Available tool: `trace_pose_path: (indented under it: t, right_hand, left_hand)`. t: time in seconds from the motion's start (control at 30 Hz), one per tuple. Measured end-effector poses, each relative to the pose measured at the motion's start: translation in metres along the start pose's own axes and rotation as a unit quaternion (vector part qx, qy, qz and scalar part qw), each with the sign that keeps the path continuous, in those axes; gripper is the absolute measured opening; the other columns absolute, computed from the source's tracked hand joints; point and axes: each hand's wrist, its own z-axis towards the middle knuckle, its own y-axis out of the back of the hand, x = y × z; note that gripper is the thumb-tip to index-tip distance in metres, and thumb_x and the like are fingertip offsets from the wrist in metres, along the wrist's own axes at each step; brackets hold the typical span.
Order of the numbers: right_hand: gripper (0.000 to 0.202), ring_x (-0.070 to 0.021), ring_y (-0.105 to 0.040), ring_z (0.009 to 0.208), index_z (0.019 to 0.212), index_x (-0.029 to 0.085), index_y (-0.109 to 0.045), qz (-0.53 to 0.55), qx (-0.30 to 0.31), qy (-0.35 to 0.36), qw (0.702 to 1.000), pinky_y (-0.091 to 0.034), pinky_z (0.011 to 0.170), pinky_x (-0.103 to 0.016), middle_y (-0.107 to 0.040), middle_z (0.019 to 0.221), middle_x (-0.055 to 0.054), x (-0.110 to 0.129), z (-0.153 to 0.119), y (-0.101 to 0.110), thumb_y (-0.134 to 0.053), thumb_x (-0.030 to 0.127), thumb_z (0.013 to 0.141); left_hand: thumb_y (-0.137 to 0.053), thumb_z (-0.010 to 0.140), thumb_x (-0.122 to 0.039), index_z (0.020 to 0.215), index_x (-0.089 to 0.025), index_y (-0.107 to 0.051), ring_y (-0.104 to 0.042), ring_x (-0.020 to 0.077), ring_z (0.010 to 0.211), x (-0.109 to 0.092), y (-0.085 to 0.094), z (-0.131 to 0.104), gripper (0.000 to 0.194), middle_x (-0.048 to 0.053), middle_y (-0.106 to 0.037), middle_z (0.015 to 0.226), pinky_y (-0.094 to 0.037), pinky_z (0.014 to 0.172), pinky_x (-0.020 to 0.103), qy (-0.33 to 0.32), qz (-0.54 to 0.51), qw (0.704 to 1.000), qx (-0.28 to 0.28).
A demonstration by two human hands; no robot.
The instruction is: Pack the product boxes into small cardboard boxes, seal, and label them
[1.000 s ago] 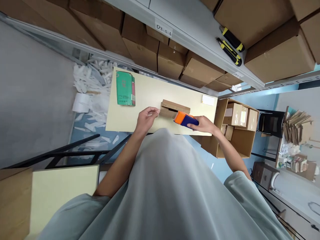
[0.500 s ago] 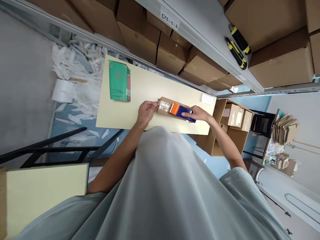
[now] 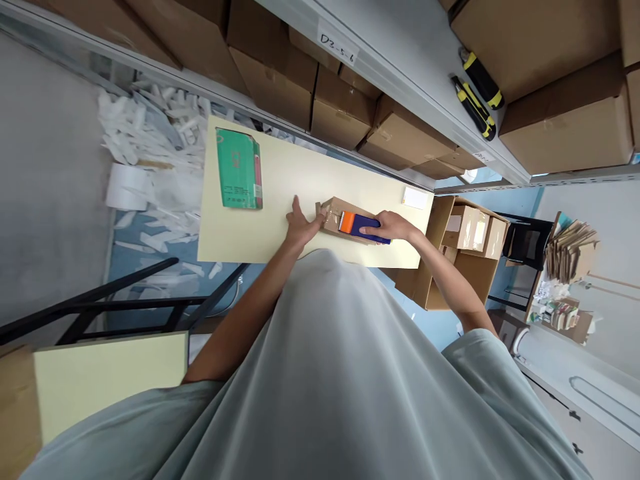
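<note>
A small brown cardboard box (image 3: 331,217) with shiny tape at its left end lies on the pale yellow table (image 3: 280,233). My left hand (image 3: 302,228) has its fingers spread, and the thumb touches the box's left end. Closed around a blue and orange tape dispenser (image 3: 361,225), my right hand (image 3: 393,226) keeps it over the right part of the box. To the left on the table lies a green package (image 3: 239,169). A white label or card (image 3: 415,197) is at the table's right end.
A shelf (image 3: 400,73) with cardboard boxes (image 3: 340,110) runs along the far side; two yellow-black cutters (image 3: 475,107) lie on it. An open carton (image 3: 463,267) stands to the right. White scraps (image 3: 170,167) and a black metal frame (image 3: 135,303) are at the left.
My left hand has opened from a pinch at the box's left end, its fingers now spread and its thumb against the box. My right hand still holds the dispenser over the box.
</note>
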Motion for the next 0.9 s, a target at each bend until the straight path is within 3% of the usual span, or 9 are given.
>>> trace_pose_path:
  t: [0.07, 0.17, 0.27, 0.33, 0.43, 0.57, 0.7, 0.8, 0.9]
  right_hand:
    - [0.066, -0.0178, -0.070, 0.066, 0.080, 0.018, -0.074, -0.029, -0.006, 0.006, 1.000, -0.046, 0.065, -0.028, -0.078, 0.072, -0.007, -0.003, 0.001, -0.004, -0.078, 0.079, 0.103]
    - [0.066, -0.0186, -0.070, 0.069, 0.083, 0.016, -0.076, -0.057, -0.019, -0.007, 0.998, -0.043, 0.065, -0.029, -0.080, 0.078, -0.009, -0.003, -0.001, -0.006, -0.073, 0.078, 0.107]
    - [0.065, -0.0193, -0.071, 0.073, 0.089, 0.015, -0.078, -0.085, -0.026, -0.026, 0.996, -0.042, 0.066, -0.029, -0.082, 0.085, -0.011, -0.002, -0.006, -0.002, -0.069, 0.076, 0.110]
    - [0.065, -0.0201, -0.073, 0.076, 0.093, 0.014, -0.079, -0.094, -0.022, -0.030, 0.995, -0.043, 0.067, -0.029, -0.083, 0.090, -0.012, -0.001, -0.010, 0.001, -0.067, 0.075, 0.112]
    - [0.066, -0.0224, -0.076, 0.080, 0.097, 0.013, -0.081, -0.098, -0.020, -0.034, 0.994, -0.044, 0.068, -0.030, -0.085, 0.096, -0.014, -0.003, -0.013, 0.002, -0.066, 0.075, 0.112]
    - [0.061, -0.0254, -0.080, 0.088, 0.104, 0.013, -0.083, -0.087, -0.028, -0.051, 0.995, -0.048, 0.072, -0.030, -0.087, 0.101, -0.015, -0.007, -0.013, -0.005, -0.068, 0.072, 0.112]
    - [0.062, -0.0255, -0.081, 0.085, 0.104, 0.013, -0.083, -0.030, -0.017, -0.039, 0.999, -0.052, 0.074, -0.030, -0.088, 0.099, -0.015, -0.015, -0.018, -0.012, -0.074, 0.075, 0.108]
    - [0.062, -0.0230, -0.082, 0.079, 0.092, 0.015, -0.081, 0.040, 0.014, -0.024, 0.999, -0.057, 0.076, -0.029, -0.088, 0.090, -0.012, -0.039, -0.033, -0.012, -0.075, 0.075, 0.107]
    - [0.060, -0.0204, -0.082, 0.073, 0.085, 0.016, -0.079, 0.106, 0.034, -0.040, 0.993, -0.061, 0.079, -0.028, -0.087, 0.081, -0.010, -0.078, -0.052, -0.011, -0.076, 0.070, 0.109]
  left_hand:
    - [-0.093, 0.081, -0.048, 0.166, -0.016, -0.059, -0.064, 0.0434, 0.152, 0.000, 0.005, -0.007, 0.097, 0.022, -0.070, 0.155, -0.052, 0.127, 0.055, -0.035, 0.045, 0.998, 0.000]
    - [-0.085, 0.090, -0.053, 0.183, -0.022, -0.040, -0.040, 0.0453, 0.174, -0.014, 0.012, -0.019, 0.108, 0.023, -0.044, 0.186, -0.039, 0.140, 0.060, -0.202, 0.149, 0.964, 0.089]
    - [-0.088, 0.087, -0.056, 0.191, -0.020, -0.017, -0.001, 0.0501, 0.184, -0.043, 0.010, -0.022, 0.130, 0.022, -0.011, 0.199, -0.013, 0.147, 0.071, -0.340, 0.299, 0.861, 0.230]
    - [-0.094, 0.082, -0.054, 0.191, -0.013, -0.005, 0.007, 0.0530, 0.183, -0.064, 0.004, -0.014, 0.146, 0.026, -0.003, 0.198, -0.002, 0.146, 0.074, -0.381, 0.385, 0.790, 0.288]
    - [-0.095, 0.080, -0.042, 0.190, -0.008, -0.007, 0.002, 0.0511, 0.184, -0.084, -0.010, 0.005, 0.145, 0.028, -0.014, 0.196, 0.000, 0.147, 0.070, -0.423, 0.458, 0.714, 0.319]
    - [-0.084, 0.083, -0.025, 0.186, 0.000, -0.021, -0.022, 0.0487, 0.181, -0.086, -0.022, 0.018, 0.123, 0.034, -0.043, 0.181, -0.017, 0.147, 0.065, -0.432, 0.513, 0.666, 0.328]
    - [-0.080, 0.089, -0.027, 0.185, 0.001, -0.024, -0.041, 0.0524, 0.167, -0.073, -0.015, 0.016, 0.115, 0.037, -0.049, 0.171, -0.040, 0.136, 0.065, -0.422, 0.543, 0.647, 0.329]
    - [-0.083, 0.091, -0.033, 0.185, 0.002, -0.019, -0.045, 0.0552, 0.161, -0.065, -0.001, 0.014, 0.119, 0.039, -0.048, 0.170, -0.042, 0.133, 0.067, -0.422, 0.548, 0.651, 0.313]
    - [-0.088, 0.091, -0.039, 0.184, 0.005, -0.017, -0.046, 0.0573, 0.159, -0.058, 0.010, 0.011, 0.124, 0.042, -0.047, 0.169, -0.042, 0.133, 0.069, -0.419, 0.551, 0.660, 0.292]
